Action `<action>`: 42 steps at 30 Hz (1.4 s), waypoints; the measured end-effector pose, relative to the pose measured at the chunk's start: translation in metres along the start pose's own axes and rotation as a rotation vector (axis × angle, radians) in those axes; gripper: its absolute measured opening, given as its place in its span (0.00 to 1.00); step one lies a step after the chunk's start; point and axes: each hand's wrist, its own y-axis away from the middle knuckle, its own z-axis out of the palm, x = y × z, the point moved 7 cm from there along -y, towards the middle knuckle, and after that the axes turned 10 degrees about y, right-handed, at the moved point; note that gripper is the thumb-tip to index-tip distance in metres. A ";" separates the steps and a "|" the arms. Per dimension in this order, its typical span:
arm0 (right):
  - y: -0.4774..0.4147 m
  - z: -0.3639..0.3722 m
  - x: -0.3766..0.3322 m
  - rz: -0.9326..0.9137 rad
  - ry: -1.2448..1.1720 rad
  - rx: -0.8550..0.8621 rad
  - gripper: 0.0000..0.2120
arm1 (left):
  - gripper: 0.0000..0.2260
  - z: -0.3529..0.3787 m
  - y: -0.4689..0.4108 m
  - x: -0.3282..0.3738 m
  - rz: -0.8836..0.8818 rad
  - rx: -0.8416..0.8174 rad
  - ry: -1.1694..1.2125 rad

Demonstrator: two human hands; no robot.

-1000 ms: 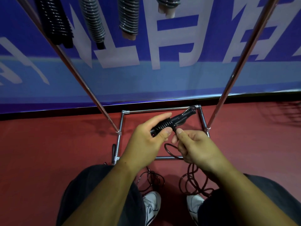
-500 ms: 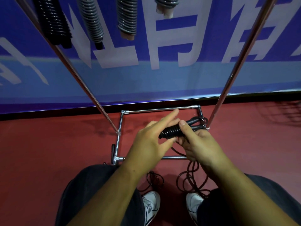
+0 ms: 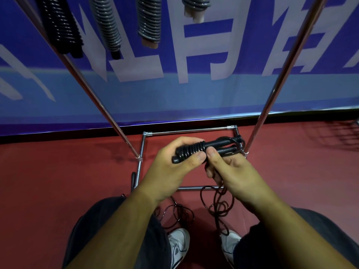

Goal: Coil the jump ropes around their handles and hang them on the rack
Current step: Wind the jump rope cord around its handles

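Note:
My left hand point(image 3: 172, 167) grips the two black jump rope handles point(image 3: 213, 147), held side by side and pointing up to the right, with several turns of black rope coiled round their near end. My right hand point(image 3: 231, 171) pinches the rope against the handles with thumb and fingers. The loose black rope point(image 3: 219, 202) hangs from my right hand to the red floor between my shoes. Several coiled ropes point(image 3: 104, 22) hang at the top of the chrome rack point(image 3: 275, 90).
The rack's chrome base frame point(image 3: 141, 152) lies on the red floor under my hands. A blue banner wall point(image 3: 174, 90) stands right behind it. More black rope point(image 3: 178, 214) lies by my left white shoe point(image 3: 178, 243). My knees fill the bottom corners.
Both hands have kept winding: my left hand's fingers closed over the handles, the coil has more turns, and my right hand came round under the handles with the rope.

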 end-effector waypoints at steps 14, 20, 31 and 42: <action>-0.004 0.018 0.026 0.186 -0.103 -0.106 0.30 | 0.09 0.004 0.004 0.003 0.070 -0.016 -0.106; -0.006 0.021 0.023 0.191 -0.108 -0.068 0.29 | 0.11 0.004 0.007 0.008 0.150 0.050 -0.220; 0.001 0.011 0.036 0.374 -0.193 -0.063 0.35 | 0.24 0.015 0.006 0.002 0.189 -0.034 -0.383; -0.004 0.030 0.021 0.187 -0.291 -0.207 0.29 | 0.42 0.013 0.001 -0.010 -0.081 -0.018 0.444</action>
